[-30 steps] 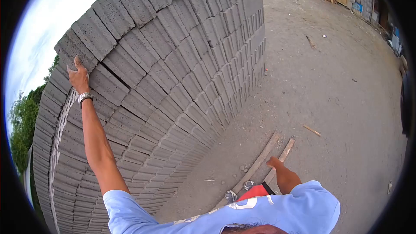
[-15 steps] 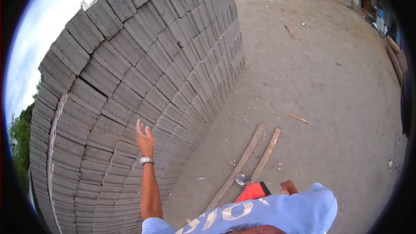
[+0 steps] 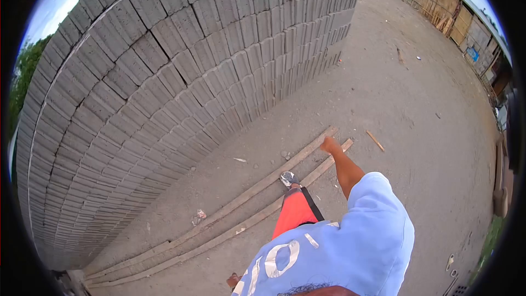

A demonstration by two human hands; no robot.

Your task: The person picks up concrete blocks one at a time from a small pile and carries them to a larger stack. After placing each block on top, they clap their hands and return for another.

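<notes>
Head view showed the tall stack of grey concrete blocks point(image 3: 164, 77) no longer touched: the left hand, a second earlier on its top edge, had dropped out of sight. The right hand point(image 3: 329, 144) swung empty over two long wooden planks point(image 3: 230, 214) on dirt ground point(image 3: 411, 104), its fingers too small to tell whether spread or pressed together.

wooden planks point(image 3: 257, 189) | two long, flat on dirt | beside block stack point(image 3: 164, 77)
</notes>
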